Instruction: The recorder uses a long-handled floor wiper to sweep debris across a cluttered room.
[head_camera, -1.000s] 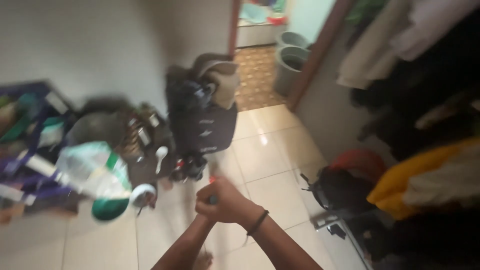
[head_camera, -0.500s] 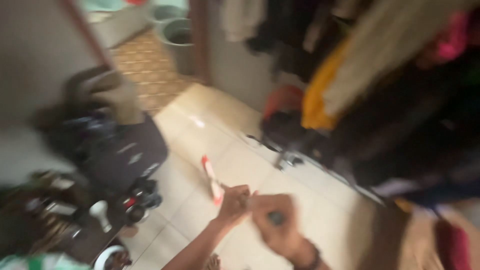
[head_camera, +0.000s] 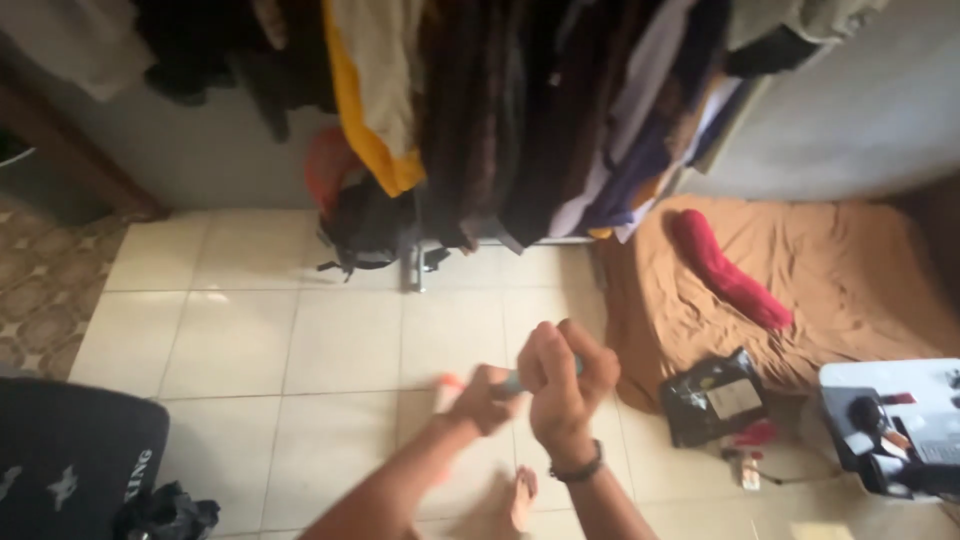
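While the left hand (head_camera: 480, 398) pinches the pale, orange-tipped end of a slim tube (head_camera: 512, 381) at lower centre of the frame, the right hand (head_camera: 562, 385) just to its right is closed in a fist grip round the tube's grey end. The tube's long axis runs roughly left to right between them, over the tiled floor (head_camera: 300, 340). Half a second ago the view faced a dark suitcase; now hanging clothes (head_camera: 520, 110) and a brown mattress (head_camera: 830, 270) fill the upper frame.
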